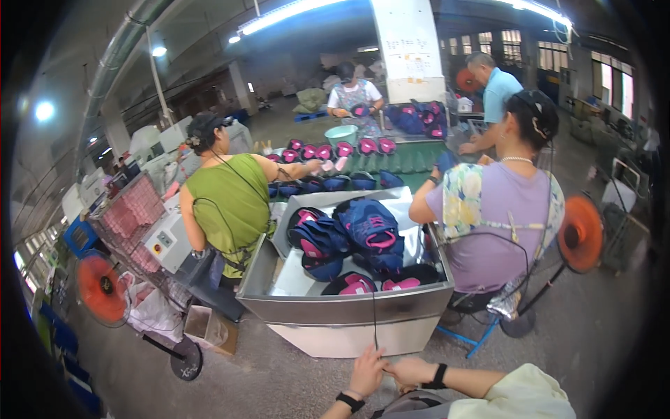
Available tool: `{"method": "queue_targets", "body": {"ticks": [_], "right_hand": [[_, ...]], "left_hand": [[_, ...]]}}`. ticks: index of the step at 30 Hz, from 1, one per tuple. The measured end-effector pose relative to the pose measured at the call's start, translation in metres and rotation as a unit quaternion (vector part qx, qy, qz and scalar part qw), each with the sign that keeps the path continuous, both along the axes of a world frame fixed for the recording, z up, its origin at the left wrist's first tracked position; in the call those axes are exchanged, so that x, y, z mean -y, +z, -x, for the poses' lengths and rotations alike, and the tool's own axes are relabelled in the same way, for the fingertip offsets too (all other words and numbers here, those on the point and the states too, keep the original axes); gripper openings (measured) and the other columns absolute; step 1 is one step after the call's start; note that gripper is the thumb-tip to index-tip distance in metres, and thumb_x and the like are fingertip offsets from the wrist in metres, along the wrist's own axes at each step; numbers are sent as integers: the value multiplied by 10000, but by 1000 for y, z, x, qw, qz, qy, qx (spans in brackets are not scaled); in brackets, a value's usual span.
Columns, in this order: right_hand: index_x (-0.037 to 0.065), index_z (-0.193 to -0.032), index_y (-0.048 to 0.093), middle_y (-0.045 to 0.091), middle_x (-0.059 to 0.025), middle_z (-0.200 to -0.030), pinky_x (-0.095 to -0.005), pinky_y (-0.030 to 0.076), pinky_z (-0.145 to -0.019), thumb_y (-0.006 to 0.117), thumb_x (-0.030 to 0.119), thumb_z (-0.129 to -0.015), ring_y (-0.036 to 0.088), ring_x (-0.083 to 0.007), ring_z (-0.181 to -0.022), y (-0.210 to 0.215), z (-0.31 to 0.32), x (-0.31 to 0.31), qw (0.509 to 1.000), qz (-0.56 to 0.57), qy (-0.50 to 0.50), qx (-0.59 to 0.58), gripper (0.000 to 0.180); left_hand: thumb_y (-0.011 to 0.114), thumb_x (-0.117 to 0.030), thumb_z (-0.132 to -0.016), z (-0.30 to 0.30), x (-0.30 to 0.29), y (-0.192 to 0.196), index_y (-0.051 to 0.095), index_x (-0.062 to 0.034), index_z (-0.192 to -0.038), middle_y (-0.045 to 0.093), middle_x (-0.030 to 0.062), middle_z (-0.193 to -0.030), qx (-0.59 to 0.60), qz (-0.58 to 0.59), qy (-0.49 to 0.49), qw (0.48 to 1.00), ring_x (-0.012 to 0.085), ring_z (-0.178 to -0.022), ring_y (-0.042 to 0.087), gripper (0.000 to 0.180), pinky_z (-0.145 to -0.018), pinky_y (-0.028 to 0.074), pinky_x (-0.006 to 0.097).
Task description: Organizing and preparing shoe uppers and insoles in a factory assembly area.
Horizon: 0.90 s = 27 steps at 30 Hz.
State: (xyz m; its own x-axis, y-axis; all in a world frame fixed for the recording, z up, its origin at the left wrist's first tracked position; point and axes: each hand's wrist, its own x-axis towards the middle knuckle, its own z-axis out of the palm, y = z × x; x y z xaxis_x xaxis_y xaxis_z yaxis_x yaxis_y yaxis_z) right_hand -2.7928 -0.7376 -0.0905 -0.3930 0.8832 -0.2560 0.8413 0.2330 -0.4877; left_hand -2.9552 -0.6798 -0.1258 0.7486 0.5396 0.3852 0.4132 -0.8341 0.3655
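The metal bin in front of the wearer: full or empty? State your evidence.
Partly full: the metal bin holds navy-and-pink shoe uppers piled toward the back, with bare metal showing in front.

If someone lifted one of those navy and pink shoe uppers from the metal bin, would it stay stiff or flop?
Probably floppy: the uppers lie slumped over each other in the bin, looking like soft fabric. Likely light, since they pile loosely. Unlikely to roll; they lie flat and folded.

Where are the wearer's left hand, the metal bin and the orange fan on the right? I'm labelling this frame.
left hand [366, 373], head view, back of the hand.
metal bin [342, 305], head view, front wall.
orange fan [581, 232], head view, round guard.
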Motion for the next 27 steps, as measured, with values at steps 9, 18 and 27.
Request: {"method": "queue_targets", "body": {"ticks": [9, 18, 27], "right_hand": [[62, -940, 656, 634, -196, -875, -431, 474, -718, 553, 187, -783, 601, -365, -849, -154, -39, 353, 914, 224, -333, 52, 226], [67, -951, 644, 637, -181, -864, -403, 482, -699, 560, 163, -778, 609, -341, -808, -141, -11, 562, 712, 45, -700, 25, 215], [63, -974, 626, 634, -181, -876, -404, 481, -703, 563, 162, -779, 608, -337, -818, -173, -12, 697, 547, -18, -836, -26, 228]], "left_hand": [[549, -255, -756, -1, 147, -115, 632, -97, -930, 633, 169, -895, -322, 247, -279, 871, 331, -831, 605, 249, -700, 485, 421], [476, -384, -827, -127, 214, -70, 671, -78, -777, 619, 213, -747, -315, 161, -417, 837, 357, -712, 600, 367, -653, 472, 438], [451, -394, -834, -249, 439, -66, 628, -74, -831, 618, 184, -799, -342, 195, -597, 699, 365, -722, 587, 365, -652, 458, 449]]}}
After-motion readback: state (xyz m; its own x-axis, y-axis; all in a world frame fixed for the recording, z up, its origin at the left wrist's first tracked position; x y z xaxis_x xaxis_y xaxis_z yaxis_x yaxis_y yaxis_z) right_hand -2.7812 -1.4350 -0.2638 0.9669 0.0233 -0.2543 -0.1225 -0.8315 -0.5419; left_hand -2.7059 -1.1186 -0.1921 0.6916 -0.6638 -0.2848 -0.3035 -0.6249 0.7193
